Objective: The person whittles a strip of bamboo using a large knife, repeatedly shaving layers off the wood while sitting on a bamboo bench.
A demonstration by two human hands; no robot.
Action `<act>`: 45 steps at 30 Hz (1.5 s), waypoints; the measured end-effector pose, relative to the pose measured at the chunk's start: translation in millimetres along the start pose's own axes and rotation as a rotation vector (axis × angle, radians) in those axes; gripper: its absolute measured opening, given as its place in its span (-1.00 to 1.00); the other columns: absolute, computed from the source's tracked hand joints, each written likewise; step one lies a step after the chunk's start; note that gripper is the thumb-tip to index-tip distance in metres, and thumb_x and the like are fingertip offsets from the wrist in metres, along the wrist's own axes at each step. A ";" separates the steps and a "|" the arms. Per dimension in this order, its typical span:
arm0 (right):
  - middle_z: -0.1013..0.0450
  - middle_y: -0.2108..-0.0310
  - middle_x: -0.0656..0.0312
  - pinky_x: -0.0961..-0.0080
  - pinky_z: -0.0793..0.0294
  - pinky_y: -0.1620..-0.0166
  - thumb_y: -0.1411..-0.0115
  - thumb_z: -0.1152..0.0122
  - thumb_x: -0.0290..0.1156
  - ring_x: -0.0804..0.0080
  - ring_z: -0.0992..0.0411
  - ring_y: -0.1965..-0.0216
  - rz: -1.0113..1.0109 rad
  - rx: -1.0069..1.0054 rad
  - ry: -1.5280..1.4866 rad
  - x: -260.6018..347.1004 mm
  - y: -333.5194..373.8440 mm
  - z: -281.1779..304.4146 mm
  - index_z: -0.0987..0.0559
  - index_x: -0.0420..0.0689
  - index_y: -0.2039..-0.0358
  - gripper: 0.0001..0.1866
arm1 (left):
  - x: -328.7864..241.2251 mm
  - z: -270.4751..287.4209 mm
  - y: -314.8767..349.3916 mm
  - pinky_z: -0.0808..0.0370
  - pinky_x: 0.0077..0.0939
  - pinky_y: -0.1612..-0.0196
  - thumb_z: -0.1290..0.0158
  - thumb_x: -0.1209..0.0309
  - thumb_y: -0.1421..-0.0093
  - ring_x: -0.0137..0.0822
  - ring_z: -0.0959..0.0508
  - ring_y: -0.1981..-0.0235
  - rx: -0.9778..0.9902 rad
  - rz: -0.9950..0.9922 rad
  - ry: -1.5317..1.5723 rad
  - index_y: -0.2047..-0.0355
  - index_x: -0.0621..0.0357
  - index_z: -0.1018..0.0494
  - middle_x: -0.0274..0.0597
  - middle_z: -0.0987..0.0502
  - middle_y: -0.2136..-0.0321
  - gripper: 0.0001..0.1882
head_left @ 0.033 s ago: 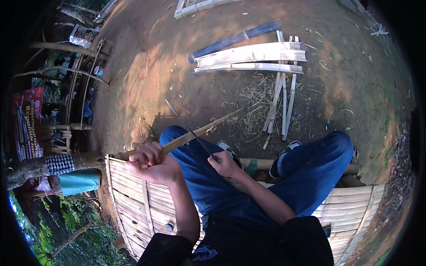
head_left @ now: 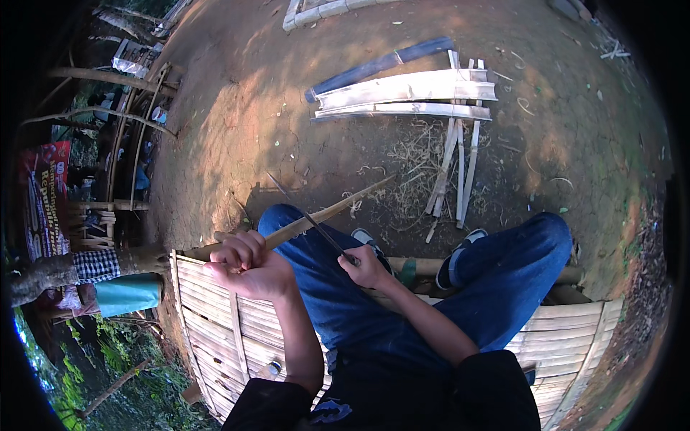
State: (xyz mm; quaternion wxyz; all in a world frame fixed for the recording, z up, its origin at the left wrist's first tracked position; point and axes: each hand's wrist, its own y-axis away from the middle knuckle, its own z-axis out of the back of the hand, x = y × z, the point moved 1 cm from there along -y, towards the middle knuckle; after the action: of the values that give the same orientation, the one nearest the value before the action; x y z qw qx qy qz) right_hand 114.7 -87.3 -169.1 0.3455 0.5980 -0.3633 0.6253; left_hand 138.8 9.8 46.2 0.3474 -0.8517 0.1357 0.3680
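**Whittling in hand: bamboo stick held slantwise above the knees**

Sitting on a woven bamboo platform, the person holds a bamboo stick across the lap. Its long axis runs on a diagonal, from the lower left at the fist up to the right, and the free, thinner end points away from the body toward the bare earth ground. The near end is hidden inside the grip.

The left hand is clamped round the lower part of the stick, fingers curled over the top. The right hand is closed on the handle of a knife, whose dark slim blade slants up and to the left and crosses the stick just above the left knee. The two hands sit apart, near one another (whether the edge bites into the wood cannot be told at this size).

Both legs are in blue jeans, and the shoes rest beside a bamboo pole at the platform's front edge.

Well ahead on the ground lie flat split bamboo slats, with a dark blue pipe just behind them. Thin strips lean downward from the slats, amid pale shavings.
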 end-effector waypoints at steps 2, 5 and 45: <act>-0.30 0.78 0.03 0.35 -0.25 0.53 -0.08 -0.09 -0.35 0.36 -0.31 0.71 -0.107 -0.156 -0.048 -17.3 2.8 1.0 -0.42 -0.35 0.68 -0.67 | 0.1 -5.4 2.6 0.10 -0.63 0.66 0.27 0.07 -0.32 -0.54 0.05 0.76 0.021 0.008 0.027 0.69 -0.04 0.04 -0.43 0.06 0.79 -0.52; -0.20 0.81 0.34 0.57 -0.13 0.73 -0.16 0.03 -0.35 0.55 -0.19 0.81 -0.725 -0.163 -0.563 -71.1 2.0 8.2 -0.29 -0.13 0.77 -0.64 | 1.3 -10.4 0.7 0.10 -0.64 0.67 0.26 0.10 -0.32 -0.54 0.05 0.76 -0.029 -0.016 0.034 0.69 -0.04 0.03 -0.43 0.06 0.79 -0.54; -0.16 0.81 0.34 0.53 -0.16 0.74 -0.17 0.04 -0.31 0.58 -0.16 0.83 -0.494 0.023 -0.871 -25.4 -1.7 12.7 -0.27 -0.11 0.72 -0.66 | -5.8 -11.1 28.1 0.03 -0.57 0.61 0.34 0.08 -0.34 -0.52 0.05 0.74 0.226 0.065 0.108 0.69 0.00 -0.02 -0.42 0.03 0.78 -0.53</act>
State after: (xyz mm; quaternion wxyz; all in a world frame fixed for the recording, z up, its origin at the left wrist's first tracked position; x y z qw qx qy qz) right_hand 123.6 -97.4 -194.1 0.2928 0.8755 -0.3144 0.2212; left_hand 127.0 -18.3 41.9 0.4210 -0.8211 0.2223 0.3149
